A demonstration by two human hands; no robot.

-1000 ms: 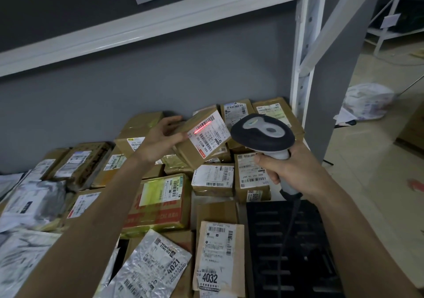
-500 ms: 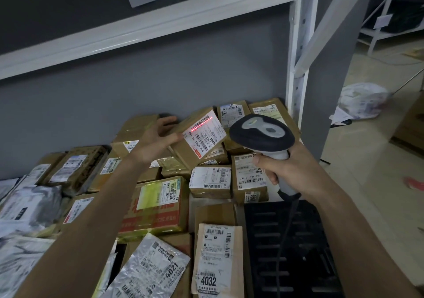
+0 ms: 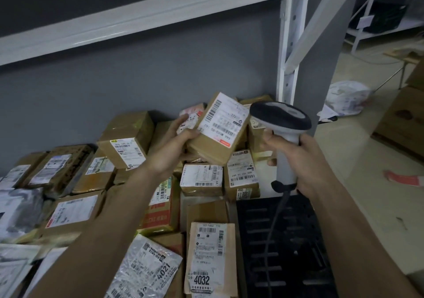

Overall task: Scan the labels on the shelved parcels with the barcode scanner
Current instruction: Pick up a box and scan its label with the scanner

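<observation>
My left hand (image 3: 171, 145) grips a small brown cardboard parcel (image 3: 213, 146) by its left side and holds it tilted above the pile, its white barcode label (image 3: 223, 119) facing me. My right hand (image 3: 305, 160) grips the grey handle of the barcode scanner (image 3: 281, 118), whose dark head sits just right of the parcel. No red scan line shows on the label. Several more labelled cardboard parcels (image 3: 202, 179) and grey plastic mailers (image 3: 146, 268) lie packed on the shelf below.
A white shelf beam (image 3: 142, 15) runs overhead and a white upright post (image 3: 290, 40) stands behind the scanner. A black slatted crate (image 3: 282, 245) sits under my right arm. The scanner's cable (image 3: 274, 226) hangs over it. A white bag (image 3: 346, 98) lies on the floor at right.
The red scan line on the label has gone out. My left hand has lifted the parcel up and turned it; the scanner has been drawn slightly back toward me.
</observation>
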